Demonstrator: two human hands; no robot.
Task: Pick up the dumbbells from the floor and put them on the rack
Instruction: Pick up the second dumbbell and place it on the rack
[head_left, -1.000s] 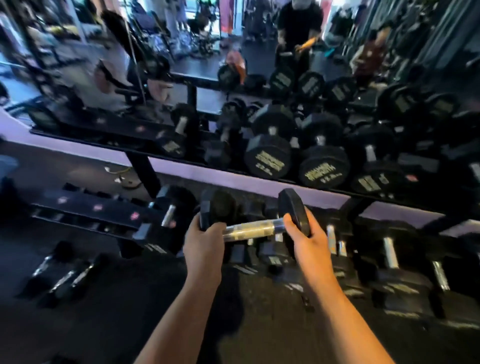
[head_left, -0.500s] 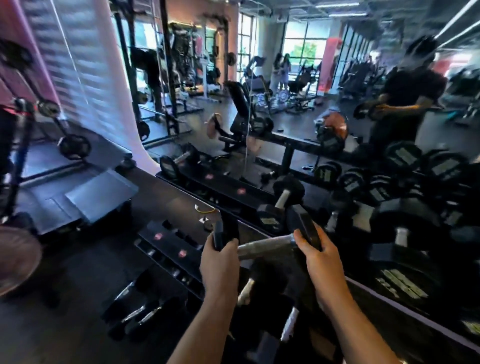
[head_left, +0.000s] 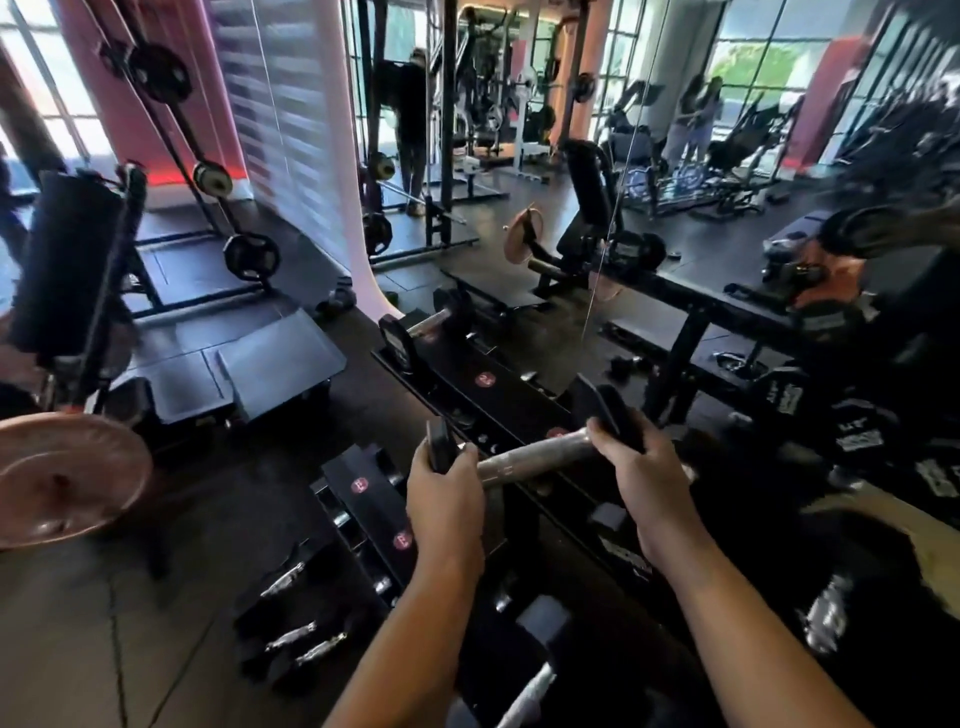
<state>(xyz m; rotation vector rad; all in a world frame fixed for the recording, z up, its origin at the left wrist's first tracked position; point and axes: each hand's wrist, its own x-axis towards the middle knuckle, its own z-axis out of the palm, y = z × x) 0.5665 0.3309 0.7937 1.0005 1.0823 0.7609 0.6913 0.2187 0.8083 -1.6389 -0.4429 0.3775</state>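
I hold a black hex dumbbell (head_left: 535, 454) with a silver handle in the air, across the middle of the view. My left hand (head_left: 444, 491) grips its left head and my right hand (head_left: 639, 478) grips its right head. It hangs over the upper tier of the black dumbbell rack (head_left: 457, 379), whose cradles carry red round labels. One dumbbell (head_left: 423, 325) rests at the rack's far left end. Several small dumbbells (head_left: 304, 636) lie on the floor beside the lower tier (head_left: 366, 488).
A mirror wall runs behind the rack. Heavier dumbbells (head_left: 857, 441) fill the rack to the right. A barbell plate (head_left: 62, 483) juts in at the left, beside a padded machine (head_left: 67, 260) and a flat platform (head_left: 270, 364).
My view has swung left along the rack. Both hands still carry the dumbbell, which now hangs over the empty labelled cradles instead of the loaded section.
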